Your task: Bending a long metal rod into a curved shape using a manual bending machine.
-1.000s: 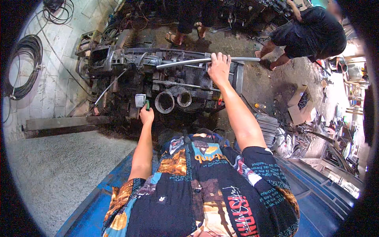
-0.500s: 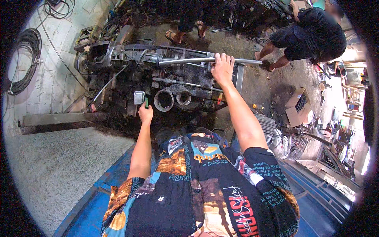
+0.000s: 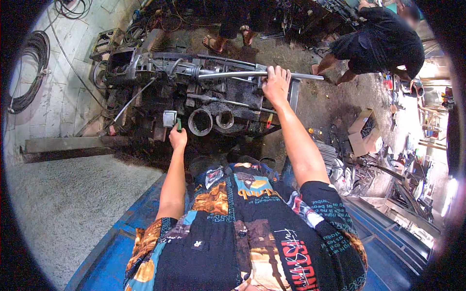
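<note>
My right hand (image 3: 276,86) is closed over a long grey metal bar (image 3: 228,75), which lies nearly level across the top of a dark, greasy machine (image 3: 160,104). The bar's right end sticks out past my fingers. Lower and to the left, my left hand (image 3: 178,138) grips the green handle of a tool (image 3: 170,119) with a pale, squarish head. Just right of that head are two round metal rings, a larger ring (image 3: 200,122) and a smaller ring (image 3: 224,120). A thin rod (image 3: 221,101) runs between them and the bar.
Another person (image 3: 383,43) in dark clothes bends over at the upper right; someone's sandalled feet (image 3: 213,44) stand behind the machine. An open cardboard box (image 3: 361,133) and metal scrap (image 3: 407,186) lie to the right. Cable coils (image 3: 29,72) hang on the left wall. A beam (image 3: 73,144) lies nearby.
My right hand and the bar have shifted very slightly right. The bar looked bowed before and looks straighter now. My left hand keeps its grip, nearly unmoved.
</note>
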`<act>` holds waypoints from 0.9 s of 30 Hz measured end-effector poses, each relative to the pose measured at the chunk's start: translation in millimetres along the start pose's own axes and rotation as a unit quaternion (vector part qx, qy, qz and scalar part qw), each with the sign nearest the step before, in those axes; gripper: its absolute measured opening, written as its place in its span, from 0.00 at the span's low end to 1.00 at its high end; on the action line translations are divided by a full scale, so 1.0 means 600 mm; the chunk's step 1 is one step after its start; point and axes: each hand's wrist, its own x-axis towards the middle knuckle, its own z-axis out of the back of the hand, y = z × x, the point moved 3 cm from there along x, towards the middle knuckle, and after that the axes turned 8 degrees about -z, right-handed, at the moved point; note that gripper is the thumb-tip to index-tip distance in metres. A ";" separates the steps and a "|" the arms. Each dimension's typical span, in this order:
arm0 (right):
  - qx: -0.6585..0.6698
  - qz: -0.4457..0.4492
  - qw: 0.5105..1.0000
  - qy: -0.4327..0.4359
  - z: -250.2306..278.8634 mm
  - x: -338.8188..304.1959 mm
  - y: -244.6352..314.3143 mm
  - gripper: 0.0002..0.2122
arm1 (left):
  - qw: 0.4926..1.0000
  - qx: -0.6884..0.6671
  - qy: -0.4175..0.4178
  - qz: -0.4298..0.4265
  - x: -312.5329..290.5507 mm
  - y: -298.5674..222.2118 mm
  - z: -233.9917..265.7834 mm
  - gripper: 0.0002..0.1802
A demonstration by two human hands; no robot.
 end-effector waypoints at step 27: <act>-0.012 -0.041 0.998 0.053 0.009 -0.003 -0.047 0.16 | 0.993 -0.047 0.063 0.093 0.024 0.082 -0.048 0.20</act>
